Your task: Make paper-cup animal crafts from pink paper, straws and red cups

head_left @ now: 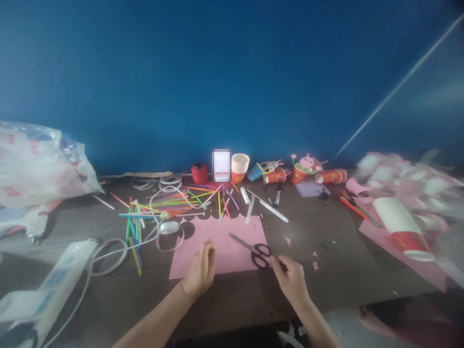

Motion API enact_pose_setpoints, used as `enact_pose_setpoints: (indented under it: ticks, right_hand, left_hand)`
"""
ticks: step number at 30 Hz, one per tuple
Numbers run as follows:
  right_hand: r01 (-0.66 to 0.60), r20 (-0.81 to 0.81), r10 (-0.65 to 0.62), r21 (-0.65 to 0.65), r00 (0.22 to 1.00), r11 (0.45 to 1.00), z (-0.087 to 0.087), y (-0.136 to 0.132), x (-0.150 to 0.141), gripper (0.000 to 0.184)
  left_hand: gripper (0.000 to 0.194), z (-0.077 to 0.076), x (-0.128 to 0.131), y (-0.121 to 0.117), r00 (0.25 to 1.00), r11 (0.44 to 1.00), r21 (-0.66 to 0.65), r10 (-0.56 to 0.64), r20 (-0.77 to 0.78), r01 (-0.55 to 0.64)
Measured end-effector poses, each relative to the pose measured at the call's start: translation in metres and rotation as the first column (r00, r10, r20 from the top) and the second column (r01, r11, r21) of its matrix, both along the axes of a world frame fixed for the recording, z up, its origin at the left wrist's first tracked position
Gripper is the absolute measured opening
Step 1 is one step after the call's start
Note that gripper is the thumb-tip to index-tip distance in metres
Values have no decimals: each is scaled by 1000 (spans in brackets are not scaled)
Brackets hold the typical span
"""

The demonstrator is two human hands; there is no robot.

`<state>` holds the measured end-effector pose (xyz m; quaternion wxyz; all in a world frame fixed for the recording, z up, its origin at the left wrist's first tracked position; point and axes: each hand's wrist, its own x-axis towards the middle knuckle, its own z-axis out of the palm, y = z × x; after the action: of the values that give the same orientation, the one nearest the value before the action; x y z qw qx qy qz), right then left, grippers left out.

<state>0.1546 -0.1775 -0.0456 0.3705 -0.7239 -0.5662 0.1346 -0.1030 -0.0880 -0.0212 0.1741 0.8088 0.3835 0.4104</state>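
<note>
A sheet of pink paper (213,241) lies on the dark table, scallops cut along its far edge. My left hand (201,270) hovers over the sheet's near left part, fingers curled together; whatever may be between them is hidden. Scissors (250,247) with dark handles rest on the sheet's right part, blades pointing to the far left. Close by the handle loops is my right hand (290,275), closed, thumb and forefinger together at the paper's right edge. I cannot tell whether it touches the scissors or pinches something small.
Coloured sticks (177,200) and a white cable (155,212) spread behind the paper. At left are a power strip (61,275) and a glue gun (27,222). Stacked paper cups (239,169) stand at the back. A large cup (402,227) and a utility knife (357,207) lie right.
</note>
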Motion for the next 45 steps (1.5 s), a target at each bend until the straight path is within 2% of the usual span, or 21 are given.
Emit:
enact_pose_setpoints:
  ticks: [4, 6, 13, 15, 18, 20, 23, 28, 31, 35, 41, 45]
  right_hand:
    - [0, 3, 0, -1, 1000, 1000, -3, 0, 1, 40]
    - [-7, 9, 7, 3, 1000, 1000, -4, 1, 1, 40]
    - [-24, 33, 23, 11, 999, 1000, -4, 0, 2, 41]
    - [-27, 34, 27, 8, 999, 1000, -4, 0, 2, 41]
    - [-33, 33, 33, 3, 999, 999, -5, 0, 2, 41]
    - [-36, 36, 36, -1, 999, 999, -5, 0, 2, 40]
    - [-41, 41, 41, -4, 998, 999, -5, 0, 3, 40]
    - [-52, 38, 52, -8, 998, 999, -3, -2, 4, 41]
    - [-55, 50, 55, -5, 997, 998, -5, -3, 4, 41]
    - [-54, 60, 53, 3, 997, 999, -8, -3, 5, 41]
    - [-60, 52, 59, 3, 997, 998, -9, -2, 5, 41]
    - [-66, 71, 65, 20, 995, 998, -6, -1, 4, 42]
  left_hand:
    - [18, -3, -1, 0, 992, 983, -150, -118, -48, 109]
    - [21, -5, -2, 1, 986, 975, -180, -148, -75, 132]
    - [31, -7, -3, 2, 970, 972, -46, -235, -69, 232]
    - [30, -7, -2, 2, 974, 976, -41, -217, -59, 215]
    - [22, -4, 0, 1, 992, 989, -96, -118, -35, 114]
    - [16, -2, 1, 0, 996, 987, -136, -93, -3, 91]
    - [17, 1, 2, -2, 992, 979, -163, -123, 0, 122]
    - [23, 1, 0, -3, 985, 978, -174, -137, -103, 117]
    - [25, -3, -1, -2, 981, 981, -151, -144, -126, 124]
    - [34, -7, -1, -1, 975, 977, -91, -203, -95, 194]
    - [20, -1, 0, -4, 994, 986, -145, -94, -57, 85]
    - [20, 3, 0, -6, 984, 977, -163, -151, -93, 134]
